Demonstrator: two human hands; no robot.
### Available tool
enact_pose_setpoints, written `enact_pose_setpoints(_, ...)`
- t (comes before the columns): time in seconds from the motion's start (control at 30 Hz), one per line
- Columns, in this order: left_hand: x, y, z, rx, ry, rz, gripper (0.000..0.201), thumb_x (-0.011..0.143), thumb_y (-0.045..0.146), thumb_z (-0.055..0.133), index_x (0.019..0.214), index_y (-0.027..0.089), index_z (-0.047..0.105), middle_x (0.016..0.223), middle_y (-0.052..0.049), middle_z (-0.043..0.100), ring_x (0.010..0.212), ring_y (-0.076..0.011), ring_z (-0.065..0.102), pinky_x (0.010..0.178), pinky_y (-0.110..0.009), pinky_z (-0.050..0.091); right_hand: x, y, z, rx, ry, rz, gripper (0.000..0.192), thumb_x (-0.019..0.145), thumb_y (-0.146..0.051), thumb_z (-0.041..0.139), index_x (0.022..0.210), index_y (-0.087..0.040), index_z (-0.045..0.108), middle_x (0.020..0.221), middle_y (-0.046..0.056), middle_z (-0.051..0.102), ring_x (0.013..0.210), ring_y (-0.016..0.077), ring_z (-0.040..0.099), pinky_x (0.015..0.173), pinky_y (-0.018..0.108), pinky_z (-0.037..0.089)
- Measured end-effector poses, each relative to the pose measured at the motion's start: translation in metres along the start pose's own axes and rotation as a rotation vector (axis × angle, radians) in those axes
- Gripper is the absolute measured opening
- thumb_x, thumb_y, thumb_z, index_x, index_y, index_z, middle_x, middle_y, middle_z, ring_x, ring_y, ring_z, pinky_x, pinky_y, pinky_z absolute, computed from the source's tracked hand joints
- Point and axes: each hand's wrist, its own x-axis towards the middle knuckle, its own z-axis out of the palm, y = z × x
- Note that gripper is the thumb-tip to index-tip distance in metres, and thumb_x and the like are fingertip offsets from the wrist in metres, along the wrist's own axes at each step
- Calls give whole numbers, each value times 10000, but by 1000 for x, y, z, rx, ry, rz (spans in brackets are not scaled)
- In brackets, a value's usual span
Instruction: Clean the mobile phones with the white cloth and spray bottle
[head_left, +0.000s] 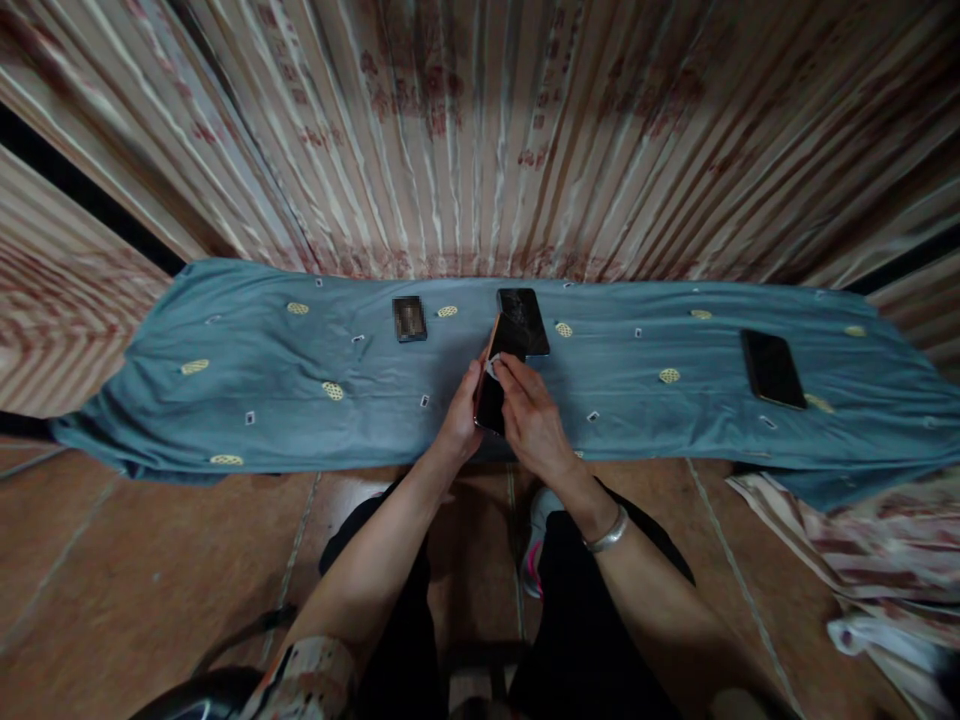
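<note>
My left hand is wrapped round the left edge of a dark smartphone, holding it tilted over the front of the cloth. In my right hand, the fingers pinch a small white wipe against the phone's screen. Partly hidden behind the held phone lies another black phone, its surface marked with what look like cracks. To the left on the cloth is a small dark rectangular object; its kind is unclear.
A teal cloth with yellow prints covers the long, narrow surface. Toward its right end lies a black phone or small tablet. A pleated patterned curtain hangs along the back. Below are the tiled floor and my legs.
</note>
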Motion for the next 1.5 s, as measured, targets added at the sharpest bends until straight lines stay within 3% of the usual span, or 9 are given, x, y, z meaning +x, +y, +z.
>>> enact_pose_setpoints(0.27,-11,-3,-6,74,-217,11,377,935,310,586,1265,165,697,1344,-43,689,1430,-235,472,1219,-343,321,10,12,-11,-57,32,36,602,958,-113,349,1555,-185,382,1570,135,436,1476,269,377,1210,542,371)
enact_pose_setpoints(0.37,-10,0,-8,76,-215,43,344,941,299,570,1219,162,720,1336,-37,694,1434,-222,468,1225,-335,311,10,7,-11,-57,26,-1,598,973,-126,345,1567,-194,359,1572,126,438,1476,261,376,1212,535,372)
enact_pose_setpoints(0.6,-8,5,-13,101,-92,29,370,944,307,554,1223,126,715,1271,-76,726,1409,-229,500,1227,-365,317,4,-5,0,-67,-26,-86,588,991,-108,311,1564,-226,373,1551,95,484,1481,242,373,1216,526,377)
enact_pose_setpoints(0.83,-14,2,-25,257,-237,118,467,857,337,693,1304,204,681,1461,-50,598,1471,-245,415,1256,-392,260,16,8,-1,-106,28,-46,535,999,-125,319,1515,-169,453,1522,131,515,1484,265,363,1203,546,390)
enact_pose_setpoints(1.03,-27,8,-30,332,-227,25,611,809,395,742,1391,258,616,1477,-37,584,1385,-331,509,1114,-474,476,25,15,-3,-104,80,4,545,973,-100,305,1489,-137,478,1508,141,524,1471,247,387,1212,519,380)
enact_pose_setpoints(1.13,-34,12,-31,352,-216,-7,631,802,406,746,1403,277,604,1468,-36,592,1266,-324,607,948,-417,587,27,15,-3,-60,81,23,560,956,-87,306,1488,-146,470,1507,140,524,1457,232,414,1205,506,390)
enact_pose_setpoints(1.27,-41,19,-32,379,-203,-43,683,799,408,748,1445,297,557,1401,-42,643,1044,-276,711,751,-344,618,28,12,-3,17,81,33,554,947,-96,326,1476,-173,471,1473,129,556,1407,228,485,1185,494,414)
enact_pose_setpoints(1.4,-45,25,-36,424,-160,-23,655,798,383,750,1424,290,583,1335,-46,683,941,-260,720,765,-381,610,29,5,-3,44,80,25,552,940,-96,345,1458,-211,498,1464,111,564,1385,241,502,1172,511,422)
enact_pose_setpoints(1.5,-48,29,-40,467,-140,21,610,795,393,749,1386,309,623,1347,-37,677,974,-280,708,832,-428,602,29,-3,1,9,77,-8,498,962,-113,355,1403,-210,563,1452,122,567,1372,257,504,1154,520,438)
